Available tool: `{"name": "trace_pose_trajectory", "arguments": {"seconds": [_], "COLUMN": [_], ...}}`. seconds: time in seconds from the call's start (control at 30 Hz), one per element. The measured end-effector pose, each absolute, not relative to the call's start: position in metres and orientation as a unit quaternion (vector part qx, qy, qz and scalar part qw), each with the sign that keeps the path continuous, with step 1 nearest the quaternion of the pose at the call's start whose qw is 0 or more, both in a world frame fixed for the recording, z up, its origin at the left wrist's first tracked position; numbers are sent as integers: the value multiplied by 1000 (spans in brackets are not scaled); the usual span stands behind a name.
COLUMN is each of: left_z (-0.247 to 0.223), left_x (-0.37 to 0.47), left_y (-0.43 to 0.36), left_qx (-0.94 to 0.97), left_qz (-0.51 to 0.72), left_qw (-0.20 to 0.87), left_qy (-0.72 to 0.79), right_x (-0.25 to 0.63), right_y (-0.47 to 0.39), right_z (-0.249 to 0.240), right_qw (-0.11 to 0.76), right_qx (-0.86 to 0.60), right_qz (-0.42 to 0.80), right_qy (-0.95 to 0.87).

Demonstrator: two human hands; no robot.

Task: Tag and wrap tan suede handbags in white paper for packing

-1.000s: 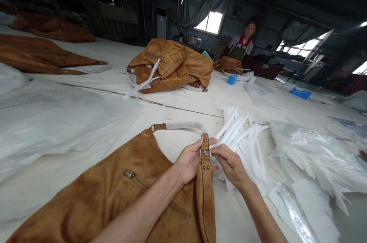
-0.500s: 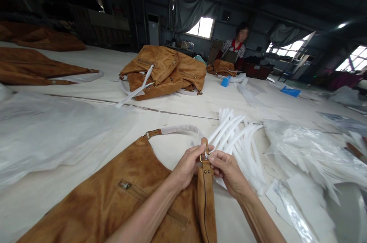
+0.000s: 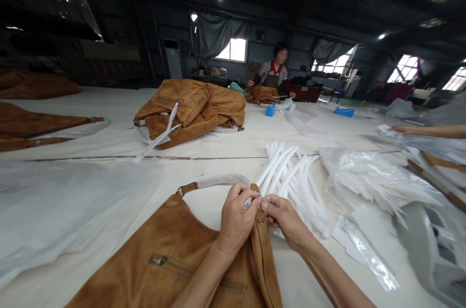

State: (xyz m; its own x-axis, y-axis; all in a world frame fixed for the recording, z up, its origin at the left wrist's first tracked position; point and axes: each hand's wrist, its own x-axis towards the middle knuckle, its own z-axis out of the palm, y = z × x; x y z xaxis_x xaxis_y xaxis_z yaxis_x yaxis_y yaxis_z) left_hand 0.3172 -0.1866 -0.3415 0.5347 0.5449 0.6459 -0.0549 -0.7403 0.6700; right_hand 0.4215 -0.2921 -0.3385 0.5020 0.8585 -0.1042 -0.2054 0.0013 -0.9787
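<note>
Brown bag on the table, directly in front of the person.
Left to right: translucent plastic sheeting lies spread beside the bag; the left hand pinches the handle joint at the bag's right side, fingertips together; the right hand pinches the same joint, its fingertips meeting those of the left. The fingers hide the exact part gripped. White strips lie in a pile beyond the right hand; clear plastic bags lie farther right.
</note>
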Motion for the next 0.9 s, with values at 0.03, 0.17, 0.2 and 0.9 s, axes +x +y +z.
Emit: {"name": "trace_pose_trajectory", "arguments": {"seconds": [0.03, 0.17, 0.2, 0.9], "left_z": [-341, -334, -331, -307], "left_x": [317, 317, 317, 353], "left_y": [-185, -183, -183, -178], "left_qx": [811, 793, 784, 740], "left_qz": [468, 482, 474, 324], "left_qw": [321, 351, 380, 573], "left_qy": [143, 125, 131, 139], "right_x": [423, 437, 441, 459], "right_y": [-292, -298, -301, -307], "right_z": [-336, -320, -315, -314], "right_qw": [639, 558, 526, 505], "right_qx": [-583, -617, -631, -662], "right_qz": [401, 346, 330, 209], "right_qy": [-301, -435, -465, -513]}}
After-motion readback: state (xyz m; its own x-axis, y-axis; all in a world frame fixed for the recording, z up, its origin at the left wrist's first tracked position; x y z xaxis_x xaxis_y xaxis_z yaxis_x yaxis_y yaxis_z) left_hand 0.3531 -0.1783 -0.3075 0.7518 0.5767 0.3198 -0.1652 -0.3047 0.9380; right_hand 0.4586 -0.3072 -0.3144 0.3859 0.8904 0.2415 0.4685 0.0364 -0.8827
